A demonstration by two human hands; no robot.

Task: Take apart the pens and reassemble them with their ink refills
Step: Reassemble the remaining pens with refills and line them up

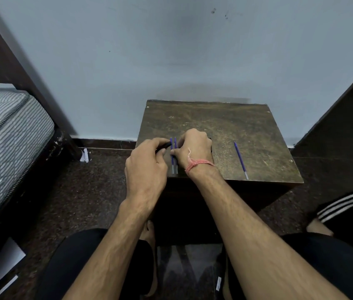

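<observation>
Two blue refills (174,155) lie side by side near the wooden table's (247,126) left edge; a third refill (241,160) lies well apart, right. The left hand (147,163) is closed around a dark pen part (164,146); the right hand (193,148) is curled with its fingertips at the pair, grip unclear. Lift one refill only and align its tip with the bore before inserting

Both hands over worktop (225,126) near edge. Left hand (147,163) curled around dark pen part (165,146). Right hand (194,146) fingers down beside two blue refills (173,156), lying parallel. Third refill (241,160) well apart, right.
</observation>
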